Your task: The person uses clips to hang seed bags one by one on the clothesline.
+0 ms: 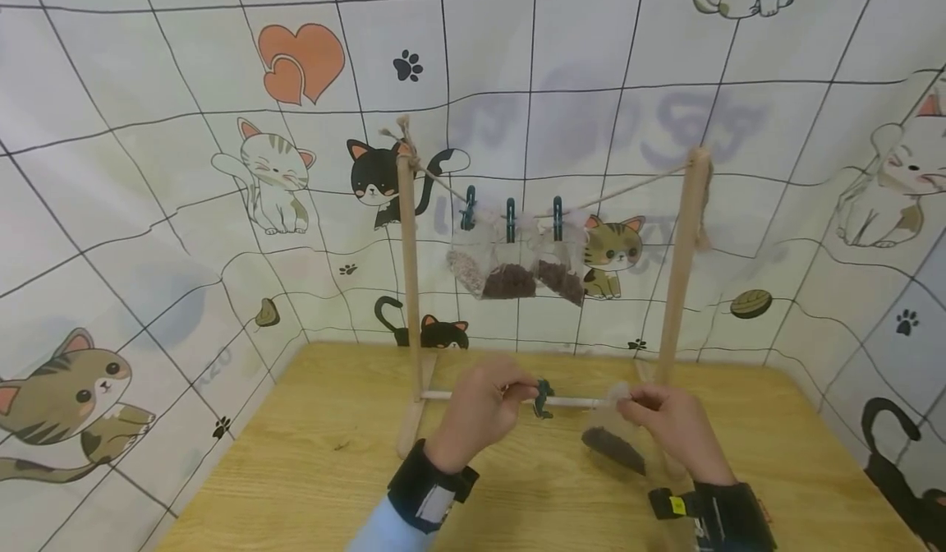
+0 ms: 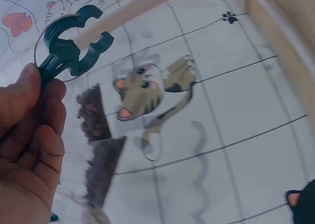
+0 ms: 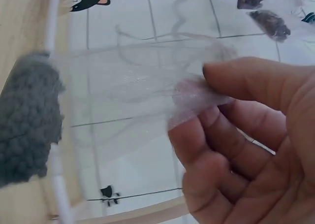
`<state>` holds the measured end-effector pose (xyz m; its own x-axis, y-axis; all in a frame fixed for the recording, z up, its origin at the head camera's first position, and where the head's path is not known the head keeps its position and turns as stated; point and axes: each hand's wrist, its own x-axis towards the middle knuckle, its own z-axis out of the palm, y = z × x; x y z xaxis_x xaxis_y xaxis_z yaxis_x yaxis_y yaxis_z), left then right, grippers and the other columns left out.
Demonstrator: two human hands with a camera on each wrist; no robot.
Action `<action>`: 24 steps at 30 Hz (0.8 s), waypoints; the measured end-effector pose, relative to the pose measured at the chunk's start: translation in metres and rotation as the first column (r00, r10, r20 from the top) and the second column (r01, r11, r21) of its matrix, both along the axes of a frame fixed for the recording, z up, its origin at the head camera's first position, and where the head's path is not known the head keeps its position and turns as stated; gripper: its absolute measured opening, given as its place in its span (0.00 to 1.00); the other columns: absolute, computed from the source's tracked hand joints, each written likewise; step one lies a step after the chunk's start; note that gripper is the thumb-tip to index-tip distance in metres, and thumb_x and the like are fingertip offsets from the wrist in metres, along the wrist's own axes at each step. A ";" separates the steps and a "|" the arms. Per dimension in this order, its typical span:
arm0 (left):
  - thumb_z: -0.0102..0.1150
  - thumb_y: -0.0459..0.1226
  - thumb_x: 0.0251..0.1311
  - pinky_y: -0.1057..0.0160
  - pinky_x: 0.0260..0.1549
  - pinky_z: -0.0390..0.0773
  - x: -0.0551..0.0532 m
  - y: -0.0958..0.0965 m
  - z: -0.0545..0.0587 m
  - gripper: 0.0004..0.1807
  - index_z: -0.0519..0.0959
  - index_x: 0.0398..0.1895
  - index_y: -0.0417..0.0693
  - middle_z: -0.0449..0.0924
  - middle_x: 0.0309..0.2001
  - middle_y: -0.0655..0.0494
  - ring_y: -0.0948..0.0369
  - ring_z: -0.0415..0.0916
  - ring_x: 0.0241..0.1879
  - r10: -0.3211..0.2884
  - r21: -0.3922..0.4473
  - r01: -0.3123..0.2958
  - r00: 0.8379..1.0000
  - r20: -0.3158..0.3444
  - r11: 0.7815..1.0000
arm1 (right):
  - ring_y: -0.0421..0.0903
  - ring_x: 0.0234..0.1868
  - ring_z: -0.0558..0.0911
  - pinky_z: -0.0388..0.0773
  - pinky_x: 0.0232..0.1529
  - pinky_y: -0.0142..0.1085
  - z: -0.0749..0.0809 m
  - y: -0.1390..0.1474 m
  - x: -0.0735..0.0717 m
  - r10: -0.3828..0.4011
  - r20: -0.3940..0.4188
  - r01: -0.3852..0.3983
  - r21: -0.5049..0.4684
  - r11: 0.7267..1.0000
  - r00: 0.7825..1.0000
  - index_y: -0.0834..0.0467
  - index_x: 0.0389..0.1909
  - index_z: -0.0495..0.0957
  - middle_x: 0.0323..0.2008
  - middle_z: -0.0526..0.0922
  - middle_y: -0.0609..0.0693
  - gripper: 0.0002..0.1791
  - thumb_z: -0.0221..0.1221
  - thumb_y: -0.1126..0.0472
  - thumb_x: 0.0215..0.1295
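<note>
My left hand point(image 1: 480, 408) pinches a dark green clothespin point(image 2: 64, 51) by its handle end, with the clip's curved jaws apart and pointing away from the fingers. My right hand point(image 1: 676, 425) pinches the top of a clear plastic bag point(image 3: 133, 81). Dark grey granules point(image 3: 29, 120) fill the bag's bottom, which hangs down and tilts in the head view. Both hands are low in front of a twine line point(image 1: 628, 190). On that line, green clothespins point(image 1: 511, 219) hold three bags: one with pale granules point(image 1: 467, 271), two with dark brown contents point(image 1: 510, 281).
The twine runs between a left wooden post point(image 1: 409, 273) and a right wooden post point(image 1: 681, 264). A white rod point(image 1: 569, 402) joins the posts low down, behind the hands. Under the frame is a wood-grain table point(image 1: 296, 453); a cat-print cloth point(image 1: 488, 51) covers the walls behind.
</note>
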<state>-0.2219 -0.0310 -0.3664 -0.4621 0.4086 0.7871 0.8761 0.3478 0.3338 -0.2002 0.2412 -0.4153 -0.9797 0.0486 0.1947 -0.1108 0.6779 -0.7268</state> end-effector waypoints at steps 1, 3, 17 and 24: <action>0.62 0.34 0.52 0.78 0.26 0.67 -0.001 0.003 0.008 0.02 0.83 0.26 0.46 0.79 0.24 0.60 0.70 0.69 0.25 -0.008 -0.003 0.008 1.000 -0.015 1.000 | 0.41 0.32 0.77 0.72 0.32 0.36 0.004 0.000 -0.001 -0.007 -0.034 0.007 0.014 1.000 0.999 0.52 0.36 0.82 0.31 0.83 0.47 0.14 0.59 0.46 0.59; 0.62 0.33 0.52 0.78 0.27 0.68 -0.004 0.010 0.023 0.02 0.83 0.25 0.45 0.79 0.23 0.59 0.69 0.70 0.25 -0.025 -0.010 0.025 0.998 -0.053 1.000 | 0.40 0.32 0.78 0.73 0.32 0.36 0.013 0.001 -0.003 -0.014 -0.103 0.017 0.031 0.999 0.995 0.53 0.36 0.82 0.32 0.84 0.48 0.13 0.59 0.48 0.59; 0.59 0.27 0.51 0.79 0.27 0.68 -0.025 0.047 0.118 0.05 0.80 0.22 0.44 0.79 0.23 0.56 0.66 0.72 0.23 -0.036 0.002 0.037 0.975 -0.218 0.999 | 0.40 0.19 0.76 0.73 0.20 0.34 0.078 0.005 -0.019 -0.060 -0.374 0.066 0.004 0.998 0.925 0.55 0.34 0.81 0.24 0.82 0.52 0.11 0.60 0.52 0.59; 0.57 0.29 0.54 0.76 0.27 0.66 -0.035 0.063 0.157 0.06 0.81 0.23 0.45 0.80 0.25 0.56 0.66 0.72 0.23 0.022 -0.028 -0.029 0.977 -0.212 0.999 | 0.43 0.17 0.76 0.74 0.22 0.33 0.107 0.007 -0.023 -0.054 -0.410 0.053 -0.013 0.999 0.910 0.56 0.33 0.80 0.22 0.81 0.52 0.12 0.58 0.50 0.61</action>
<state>-0.2565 0.0315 -0.2092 -0.2971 0.4244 0.8554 0.9165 0.3780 0.1307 -0.2237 0.2479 -0.3086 -0.8093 0.0992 0.5789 -0.3632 0.6901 -0.6260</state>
